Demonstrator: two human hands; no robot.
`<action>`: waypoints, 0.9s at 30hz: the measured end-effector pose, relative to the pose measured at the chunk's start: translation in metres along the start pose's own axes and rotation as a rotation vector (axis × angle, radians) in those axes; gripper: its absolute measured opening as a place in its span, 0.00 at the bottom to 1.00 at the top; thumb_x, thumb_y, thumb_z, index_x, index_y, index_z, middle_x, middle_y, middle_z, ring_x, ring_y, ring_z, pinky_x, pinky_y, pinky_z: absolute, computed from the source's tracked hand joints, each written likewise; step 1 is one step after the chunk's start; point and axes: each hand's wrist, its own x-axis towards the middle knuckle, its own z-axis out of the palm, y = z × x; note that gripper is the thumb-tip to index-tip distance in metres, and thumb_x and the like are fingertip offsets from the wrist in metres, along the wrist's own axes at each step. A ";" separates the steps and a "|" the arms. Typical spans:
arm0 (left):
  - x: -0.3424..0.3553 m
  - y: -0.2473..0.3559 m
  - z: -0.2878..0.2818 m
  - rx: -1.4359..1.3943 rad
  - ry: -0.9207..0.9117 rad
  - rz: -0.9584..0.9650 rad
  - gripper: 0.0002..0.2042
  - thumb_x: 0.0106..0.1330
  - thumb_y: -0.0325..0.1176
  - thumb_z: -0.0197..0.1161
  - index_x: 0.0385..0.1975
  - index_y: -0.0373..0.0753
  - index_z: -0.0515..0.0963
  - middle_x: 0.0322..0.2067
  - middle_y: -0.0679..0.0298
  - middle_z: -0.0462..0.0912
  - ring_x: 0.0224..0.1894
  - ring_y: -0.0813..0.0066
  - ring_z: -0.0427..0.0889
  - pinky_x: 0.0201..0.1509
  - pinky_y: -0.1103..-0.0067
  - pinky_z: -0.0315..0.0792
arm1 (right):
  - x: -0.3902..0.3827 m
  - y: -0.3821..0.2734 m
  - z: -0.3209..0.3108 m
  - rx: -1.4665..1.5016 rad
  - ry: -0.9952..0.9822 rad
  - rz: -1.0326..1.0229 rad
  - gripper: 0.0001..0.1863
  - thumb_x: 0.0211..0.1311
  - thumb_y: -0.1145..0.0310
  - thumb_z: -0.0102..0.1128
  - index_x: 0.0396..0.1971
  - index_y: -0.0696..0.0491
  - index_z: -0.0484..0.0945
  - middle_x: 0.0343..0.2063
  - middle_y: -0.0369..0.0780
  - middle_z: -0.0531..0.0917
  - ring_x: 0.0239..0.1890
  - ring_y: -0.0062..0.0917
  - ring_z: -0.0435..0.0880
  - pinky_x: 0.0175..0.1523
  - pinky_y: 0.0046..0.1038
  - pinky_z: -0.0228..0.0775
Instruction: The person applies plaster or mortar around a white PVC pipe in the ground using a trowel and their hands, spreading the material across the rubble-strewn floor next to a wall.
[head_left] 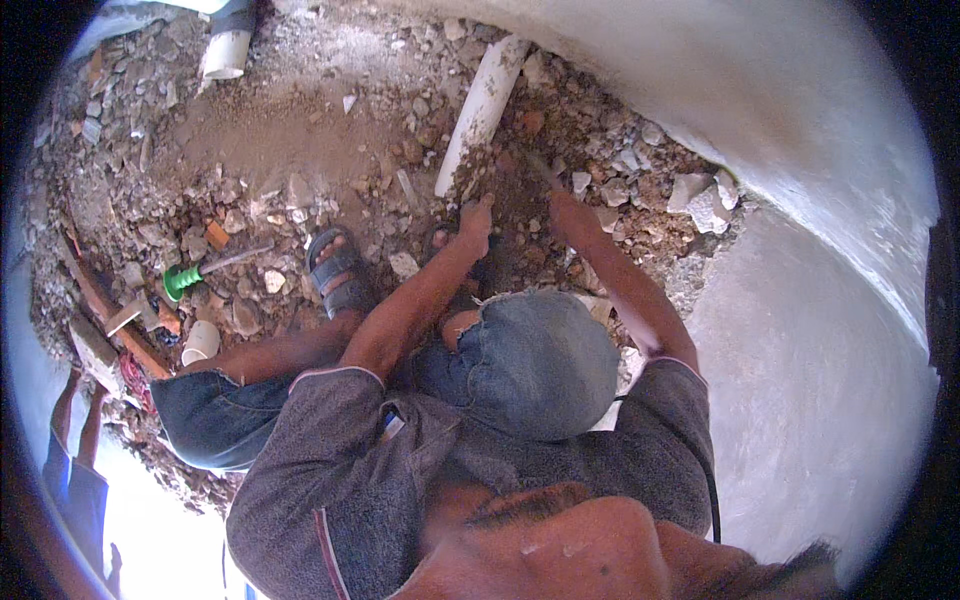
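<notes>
My right hand (568,212) is closed on a thin tool (543,170) pointing into loose dark soil beside a white pipe (481,105), whose near part is partly caked with dirt. My left hand (476,222) is at the soil just below the pipe's near end, fingers curled; what they hold, if anything, is hidden. My sandalled foot (338,270) rests on the rubble to the left. Near it lies a metal tool with a green handle (185,278).
White walls (800,390) enclose the right side. A pipe stub (227,52) stands upper left, with broken stones (705,200) at right. A plank (142,350), a white pipe fitting (201,340) and tangled red material (136,380) lie left. Another person's legs (78,450) show at far left.
</notes>
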 end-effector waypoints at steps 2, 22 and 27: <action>-0.019 0.008 0.003 -0.084 -0.103 0.055 0.22 0.65 0.44 0.48 0.55 0.40 0.64 0.47 0.62 0.71 0.48 0.67 0.69 0.57 0.67 0.58 | -0.018 0.004 -0.012 0.014 -0.106 0.079 0.16 0.55 0.71 0.49 0.43 0.62 0.68 0.30 0.52 0.79 0.36 0.43 0.80 0.38 0.43 0.73; -0.026 0.020 0.014 0.096 0.102 0.056 0.15 0.62 0.46 0.53 0.41 0.43 0.72 0.34 0.67 0.75 0.35 0.72 0.72 0.40 0.77 0.66 | 0.045 0.031 -0.061 0.254 0.009 0.204 0.13 0.50 0.72 0.50 0.36 0.62 0.71 0.31 0.53 0.79 0.34 0.45 0.80 0.39 0.40 0.73; -0.003 0.016 -0.009 -0.141 0.162 0.092 0.15 0.62 0.46 0.52 0.42 0.44 0.72 0.37 0.68 0.75 0.35 0.72 0.72 0.38 0.76 0.66 | -0.004 -0.031 -0.113 0.180 -0.279 0.126 0.18 0.50 0.71 0.52 0.42 0.63 0.68 0.32 0.54 0.79 0.37 0.42 0.80 0.40 0.40 0.73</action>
